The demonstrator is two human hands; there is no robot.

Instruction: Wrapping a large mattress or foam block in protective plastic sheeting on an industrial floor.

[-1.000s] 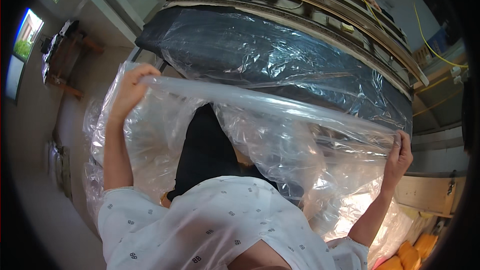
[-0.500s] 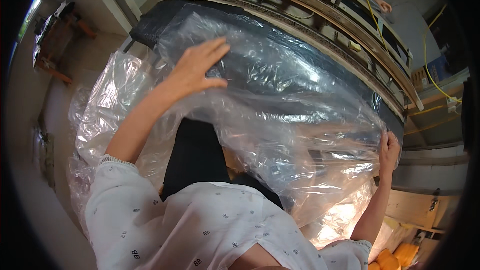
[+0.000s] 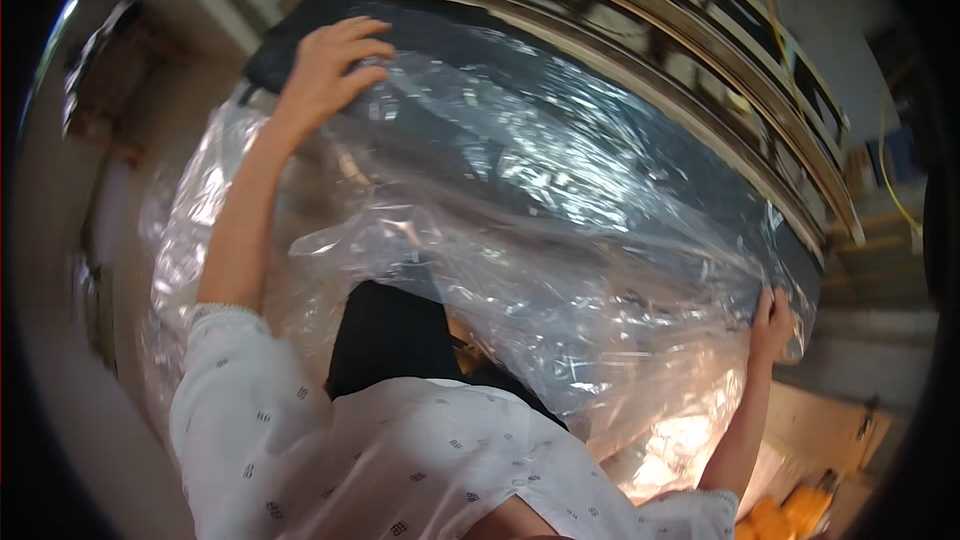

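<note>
A large sheet of clear plastic film (image 3: 560, 200) is draped over a long dark padded panel (image 3: 450, 35) that lies across in front of me. My left hand (image 3: 330, 65) rests flat on the film near the panel's far left end, fingers spread. My right hand (image 3: 772, 320) pinches the film's edge at the panel's right end. The loose lower part of the film hangs crumpled down toward my legs.
Long wooden and metal rails (image 3: 640, 30) run behind the panel. A yellow cable (image 3: 890, 190) hangs at the right. Orange objects (image 3: 775, 520) lie at the lower right. Furniture (image 3: 110, 70) stands at the far left on the floor.
My left hand has risen from holding the film's upper edge and pushed it up over the panel's left end. The film now covers most of the panel. My right hand stays at the right end.
</note>
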